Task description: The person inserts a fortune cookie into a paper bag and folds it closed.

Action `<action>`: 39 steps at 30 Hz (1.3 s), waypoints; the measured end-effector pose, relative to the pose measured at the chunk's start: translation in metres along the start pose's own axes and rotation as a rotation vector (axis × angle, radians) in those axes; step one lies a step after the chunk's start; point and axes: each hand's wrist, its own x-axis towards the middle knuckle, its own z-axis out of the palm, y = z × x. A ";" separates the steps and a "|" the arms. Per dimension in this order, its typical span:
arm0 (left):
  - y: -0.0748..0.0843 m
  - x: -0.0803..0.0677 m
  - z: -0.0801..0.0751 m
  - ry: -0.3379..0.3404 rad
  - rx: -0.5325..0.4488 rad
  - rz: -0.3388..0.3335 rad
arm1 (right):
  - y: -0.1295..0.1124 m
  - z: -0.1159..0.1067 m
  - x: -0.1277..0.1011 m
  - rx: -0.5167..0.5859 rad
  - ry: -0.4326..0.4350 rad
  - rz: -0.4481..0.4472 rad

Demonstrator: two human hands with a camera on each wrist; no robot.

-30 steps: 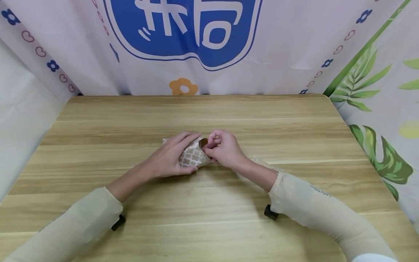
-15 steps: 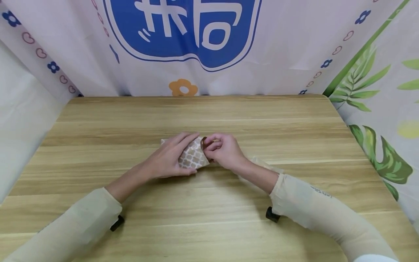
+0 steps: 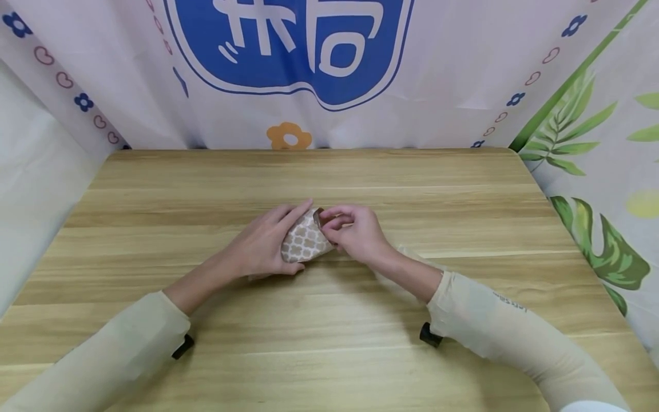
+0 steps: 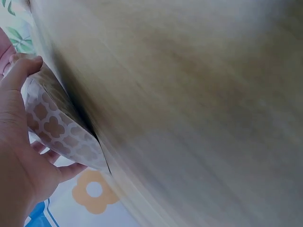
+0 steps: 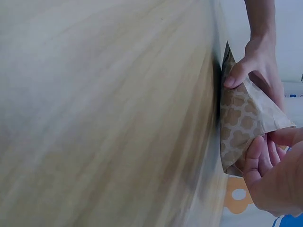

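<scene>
Head view: paper bag (image 3: 305, 243) mid-table (image 3: 329, 320), left hand (image 3: 265, 247) clasping its body, right hand (image 3: 354, 233) pinching the open mouth; thin paper may tear if tugged apart.

Bag (image 3: 305, 243) on table (image 3: 360, 171), centre, slightly toward 12 o'clock edge. Left hand (image 3: 265, 246) at bag's 9 o'clock, gripping it, thumb on near side. Right hand (image 3: 355, 232) at bag's 3 o'clock, pinching its open end. Forearms run back toward 7 and 5 o'clock corners. Curtain (image 3: 288, 63) behind table at 12 o'clock, wrapping round to 3 o'clock side.
</scene>
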 end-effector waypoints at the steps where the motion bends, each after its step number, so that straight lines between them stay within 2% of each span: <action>1: 0.000 0.001 0.000 0.001 0.001 0.001 | -0.001 0.000 0.000 -0.007 0.001 -0.011; 8: 0.003 0.002 -0.001 -0.004 -0.003 -0.022 | -0.003 -0.002 0.001 -0.025 -0.053 -0.045; 22: 0.003 0.001 0.002 0.019 -0.009 0.000 | 0.003 -0.009 0.001 -0.124 -0.281 -0.083; 26: 0.002 0.001 0.003 0.012 -0.012 0.000 | 0.001 -0.014 -0.003 -0.122 -0.286 -0.054; 30: 0.000 0.000 0.003 0.007 -0.022 0.002 | -0.001 -0.021 -0.008 -0.070 -0.274 -0.021; 35: 0.000 0.000 0.002 0.012 -0.027 0.014 | 0.002 -0.033 -0.011 -0.023 -0.283 -0.025; 39: 0.000 0.001 0.003 0.018 -0.028 0.025 | 0.003 -0.041 -0.013 -0.030 -0.295 -0.043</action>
